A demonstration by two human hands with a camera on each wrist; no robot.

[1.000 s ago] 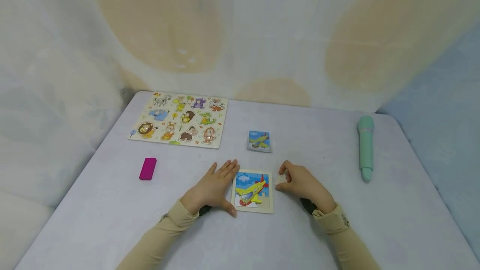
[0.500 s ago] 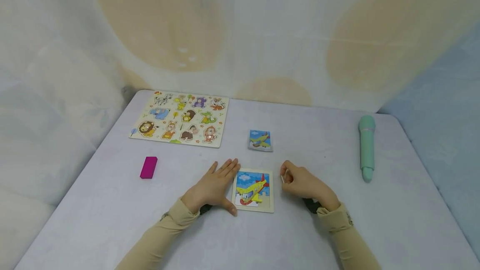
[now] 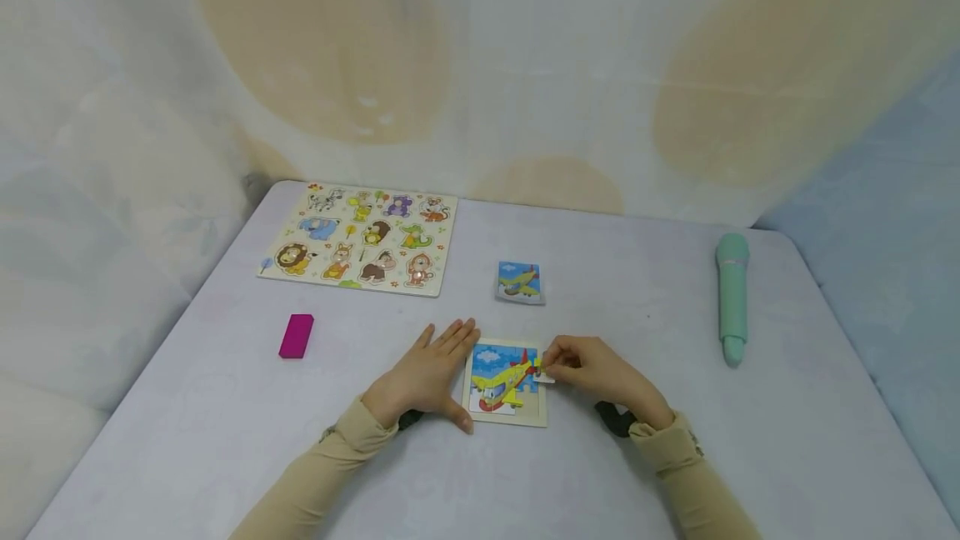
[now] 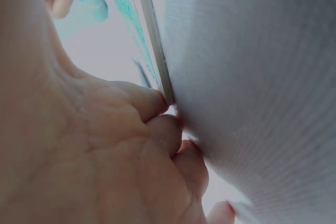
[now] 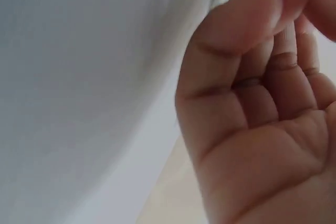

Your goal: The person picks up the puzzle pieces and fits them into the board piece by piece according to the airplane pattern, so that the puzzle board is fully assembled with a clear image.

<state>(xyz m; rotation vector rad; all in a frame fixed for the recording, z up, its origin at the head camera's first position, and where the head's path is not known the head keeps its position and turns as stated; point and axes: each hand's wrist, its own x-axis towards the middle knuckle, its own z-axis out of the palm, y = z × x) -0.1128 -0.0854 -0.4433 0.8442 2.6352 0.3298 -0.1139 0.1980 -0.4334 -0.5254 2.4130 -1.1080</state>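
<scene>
In the head view, a small wooden airplane jigsaw puzzle [image 3: 542, 417] lies in front of the person, most of its yellow plane and blue sky showing and bare wood at the lower right. Spread fingers of the left hand [image 3: 426, 377] rest along its left side; the left wrist view shows fingertips right at the frame's edge [image 4: 152, 40]. Over the puzzle's right edge, the right hand [image 3: 600, 372] pinches a jigsaw piece [image 3: 544, 377] between thumb and fingers. Yellow and blue on that piece show in the left wrist view. Curled fingers hide it in the right wrist view.
Behind the puzzle lies a small square packet [image 3: 519, 282] with a matching airplane picture. An animal peg puzzle board [image 3: 352, 244] is at the back left, a magenta block [image 3: 296, 336] at the left. A mint-green toy microphone [image 3: 732, 298] lies far right.
The right hand first drew slightly back and turned the jigsaw piece, then moved left to the puzzle's right edge with it. The left hand has stayed in place.
</scene>
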